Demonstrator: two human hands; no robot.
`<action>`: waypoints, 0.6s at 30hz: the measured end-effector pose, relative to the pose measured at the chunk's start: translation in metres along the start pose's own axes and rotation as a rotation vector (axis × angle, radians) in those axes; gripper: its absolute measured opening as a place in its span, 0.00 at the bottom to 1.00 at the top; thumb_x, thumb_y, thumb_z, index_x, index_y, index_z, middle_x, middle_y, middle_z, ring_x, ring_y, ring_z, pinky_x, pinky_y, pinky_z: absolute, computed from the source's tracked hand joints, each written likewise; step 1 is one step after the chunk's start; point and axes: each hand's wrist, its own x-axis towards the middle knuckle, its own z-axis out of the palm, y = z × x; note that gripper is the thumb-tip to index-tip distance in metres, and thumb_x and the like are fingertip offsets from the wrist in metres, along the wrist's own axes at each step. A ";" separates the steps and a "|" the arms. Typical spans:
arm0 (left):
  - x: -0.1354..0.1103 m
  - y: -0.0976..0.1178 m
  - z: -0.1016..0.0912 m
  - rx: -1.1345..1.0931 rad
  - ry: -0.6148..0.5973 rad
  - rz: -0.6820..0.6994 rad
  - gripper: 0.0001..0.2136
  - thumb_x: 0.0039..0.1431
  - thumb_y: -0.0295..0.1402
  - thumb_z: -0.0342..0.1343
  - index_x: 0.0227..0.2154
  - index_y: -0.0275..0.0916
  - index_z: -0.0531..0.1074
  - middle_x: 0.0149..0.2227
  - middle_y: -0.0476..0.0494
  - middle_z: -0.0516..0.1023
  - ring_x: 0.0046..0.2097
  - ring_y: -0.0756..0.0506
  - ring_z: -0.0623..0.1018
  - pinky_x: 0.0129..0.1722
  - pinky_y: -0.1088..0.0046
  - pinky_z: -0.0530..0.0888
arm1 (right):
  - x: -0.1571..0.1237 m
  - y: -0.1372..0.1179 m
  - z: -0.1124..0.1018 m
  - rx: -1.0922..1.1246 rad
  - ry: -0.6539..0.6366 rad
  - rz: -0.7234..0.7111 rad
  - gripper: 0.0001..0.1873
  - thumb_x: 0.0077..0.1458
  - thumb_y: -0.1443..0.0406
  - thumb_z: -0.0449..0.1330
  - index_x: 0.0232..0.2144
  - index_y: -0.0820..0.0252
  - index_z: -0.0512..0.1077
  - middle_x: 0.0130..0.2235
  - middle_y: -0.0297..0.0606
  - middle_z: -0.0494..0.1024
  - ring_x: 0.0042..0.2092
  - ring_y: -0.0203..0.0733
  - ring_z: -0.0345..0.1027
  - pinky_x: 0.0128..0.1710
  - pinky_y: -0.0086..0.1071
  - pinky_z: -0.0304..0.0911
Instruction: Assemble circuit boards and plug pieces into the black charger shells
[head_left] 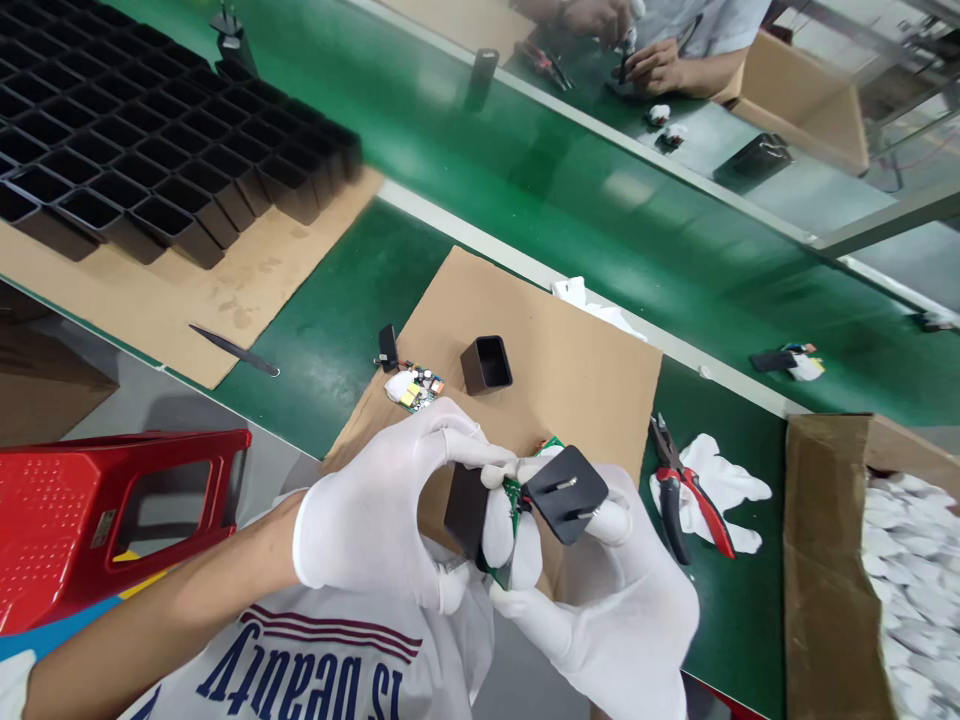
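Both my hands wear white gloves and meet over a cardboard sheet. My left hand is closed around a black square housing. My right hand pinches a black plug cap with two metal prongs, with a green circuit board attached behind it. The board sits at the mouth of the housing. On the cardboard lie an empty black housing and another circuit board with a black plug cap.
A tray of several black housings rests on cardboard at the upper left, tweezers beside it. Red-handled pliers lie on a white cloth at right. A box of white parts stands far right. Across the green belt, another person's hands work.
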 end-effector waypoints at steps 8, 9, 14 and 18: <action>-0.001 0.005 0.004 -0.035 0.038 -0.040 0.30 0.45 0.24 0.66 0.54 0.43 0.72 0.47 0.43 0.78 0.48 0.38 0.82 0.50 0.56 0.81 | 0.003 0.004 0.010 0.141 0.028 -0.060 0.31 0.61 0.38 0.67 0.53 0.53 0.81 0.48 0.43 0.82 0.51 0.57 0.78 0.51 0.52 0.74; -0.002 0.005 0.005 -0.029 0.047 -0.039 0.30 0.45 0.24 0.66 0.55 0.43 0.71 0.48 0.42 0.78 0.48 0.39 0.82 0.50 0.56 0.81 | 0.003 0.004 0.013 0.160 0.079 -0.049 0.28 0.65 0.41 0.65 0.54 0.52 0.81 0.49 0.43 0.82 0.52 0.57 0.79 0.52 0.52 0.74; -0.010 -0.008 0.009 0.062 0.048 -0.060 0.29 0.48 0.25 0.66 0.56 0.43 0.70 0.48 0.42 0.79 0.48 0.38 0.82 0.50 0.55 0.82 | 0.007 0.018 0.021 0.141 0.719 0.035 0.12 0.70 0.63 0.66 0.54 0.51 0.83 0.45 0.36 0.87 0.48 0.44 0.82 0.51 0.43 0.74; -0.014 -0.030 0.012 0.110 0.039 -0.130 0.25 0.51 0.26 0.66 0.54 0.39 0.70 0.49 0.39 0.79 0.51 0.37 0.83 0.54 0.52 0.82 | 0.002 0.034 0.018 0.120 0.954 0.085 0.08 0.63 0.68 0.73 0.44 0.54 0.82 0.32 0.27 0.85 0.33 0.39 0.81 0.40 0.36 0.73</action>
